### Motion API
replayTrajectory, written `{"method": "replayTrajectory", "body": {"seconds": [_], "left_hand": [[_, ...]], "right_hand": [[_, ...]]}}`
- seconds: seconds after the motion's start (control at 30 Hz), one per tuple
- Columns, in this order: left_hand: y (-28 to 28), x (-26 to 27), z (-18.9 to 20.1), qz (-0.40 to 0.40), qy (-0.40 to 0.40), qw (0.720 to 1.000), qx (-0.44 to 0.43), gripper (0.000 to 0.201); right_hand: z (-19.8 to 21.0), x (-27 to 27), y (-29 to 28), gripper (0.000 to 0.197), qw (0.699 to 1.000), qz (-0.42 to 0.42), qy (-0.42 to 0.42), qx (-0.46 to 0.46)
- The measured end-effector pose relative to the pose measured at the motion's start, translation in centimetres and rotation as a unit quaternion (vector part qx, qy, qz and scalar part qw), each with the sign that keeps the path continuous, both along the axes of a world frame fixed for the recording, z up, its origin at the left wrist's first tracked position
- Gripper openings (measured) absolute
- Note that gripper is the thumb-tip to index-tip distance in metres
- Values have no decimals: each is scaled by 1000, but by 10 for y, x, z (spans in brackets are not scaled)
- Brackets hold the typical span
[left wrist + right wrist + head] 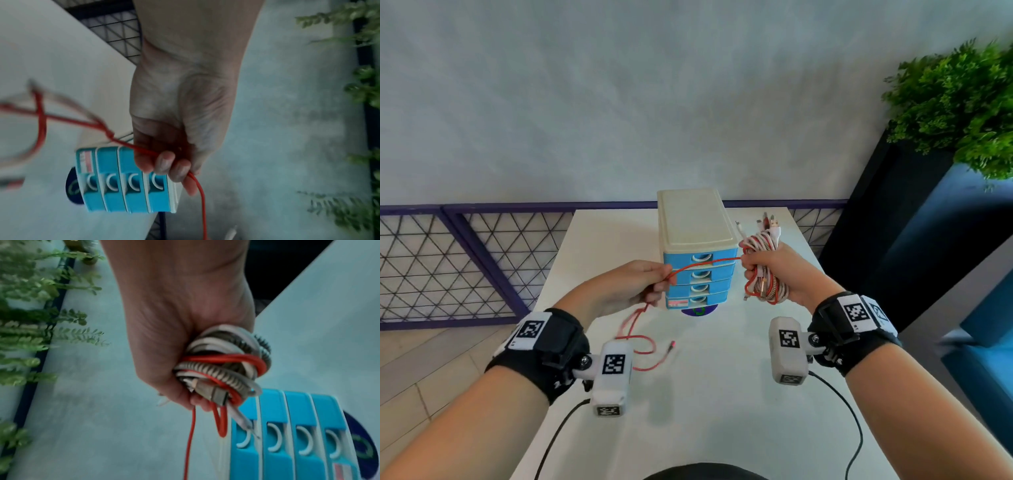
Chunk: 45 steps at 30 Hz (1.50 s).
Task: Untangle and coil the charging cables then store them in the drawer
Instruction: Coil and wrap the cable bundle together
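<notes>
Left hand fingers pinch thin red cable; right hand fingers clench red-and-white cable bundle before blue plastic drawer unit.

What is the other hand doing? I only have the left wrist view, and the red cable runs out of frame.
Observer: The right hand grips a bundle of cables, white, striped and red wound together.
Operator: Does my red cable end there?
Observer: Yes, the red cable spans from the left hand across the drawer unit into that bundle.
Operator: Where is its free end?
Observer: It trails loose on the white table, plug lying in front of the drawers.
Operator: Any drawer open?
Observer: None, all four look closed.
</notes>
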<state>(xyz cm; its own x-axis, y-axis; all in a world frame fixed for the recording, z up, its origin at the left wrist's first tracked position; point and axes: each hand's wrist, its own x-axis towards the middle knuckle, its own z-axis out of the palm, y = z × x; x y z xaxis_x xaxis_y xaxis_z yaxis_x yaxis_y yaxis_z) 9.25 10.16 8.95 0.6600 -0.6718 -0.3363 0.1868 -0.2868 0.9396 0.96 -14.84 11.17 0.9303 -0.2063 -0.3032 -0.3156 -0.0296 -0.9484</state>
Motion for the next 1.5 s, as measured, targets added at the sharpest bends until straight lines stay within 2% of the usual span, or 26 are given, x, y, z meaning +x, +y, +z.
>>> {"method": "replayTrajectory", "body": {"seconds": [0.1, 0.17, 0.23, 0.37, 0.47, 0.53, 0.6, 0.7, 0.77, 0.83, 0.93, 1.03, 1.13, 1.2, 1.27, 1.37, 1.5], "left_hand": [[-11, -8, 2, 46, 46, 997, -51, 24], [-23, -16, 7, 54, 43, 995, -69, 21], [-36, -21, 12, 43, 32, 996, -75, 19], [-58, -31, 19, 37, 19, 997, -67, 14], [-64, -32, 22, 53, 8, 997, -56, 15], [-64, -30, 21, 62, 4, 997, -47, 15], [-63, -29, 21, 65, -10, 998, -22, 17], [-62, -31, 20, 58, -28, 998, 9, 14], [-61, -31, 17, 44, -35, 998, 13, 19], [-56, -30, 11, 20, -50, 999, -3, 28], [-44, -33, -2, -54, -58, 996, -36, 31], [-29, -34, -31, -111, -131, 985, 22, 32], [-13, -32, -70, -135, -246, 948, 153, 33], [-6, -33, -85, -129, -288, 923, 221, 33], [-3, -32, -95, -126, -316, 905, 254, 36], [4, -27, -104, -139, -296, 895, 303, 33], [22, -25, -118, -123, -241, 916, 294, 26]], "right_hand": [[-3, 5, 6, 7, 986, -58, -5, -154], [-8, 9, 16, 11, 982, -68, -31, -176], [-12, 12, 27, 19, 990, -64, -66, -111], [-17, 17, 40, 31, 985, -45, -109, 125], [-16, 17, 43, 41, 971, -26, -92, 218], [-13, 14, 44, 51, 966, -3, -78, 248], [-13, 15, 47, 49, 970, 0, -99, 223], [-16, 18, 51, 35, 985, -29, -127, 112], [-15, 19, 52, 25, 989, -64, -119, 57], [-12, 19, 49, 10, 986, -111, -117, 46], [-7, 22, 37, 9, 974, -180, -118, 73], [2, 22, 28, 9, 966, -205, -125, 98], [10, 24, 27, 10, 964, -208, -132, 98], [13, 26, 29, 10, 965, -205, -139, 90], [17, 27, 32, 10, 964, -205, -151, 76], [28, 28, 33, 15, 955, -224, -181, 73], [43, 31, 26, 20, 937, -256, -228, 72]]}}
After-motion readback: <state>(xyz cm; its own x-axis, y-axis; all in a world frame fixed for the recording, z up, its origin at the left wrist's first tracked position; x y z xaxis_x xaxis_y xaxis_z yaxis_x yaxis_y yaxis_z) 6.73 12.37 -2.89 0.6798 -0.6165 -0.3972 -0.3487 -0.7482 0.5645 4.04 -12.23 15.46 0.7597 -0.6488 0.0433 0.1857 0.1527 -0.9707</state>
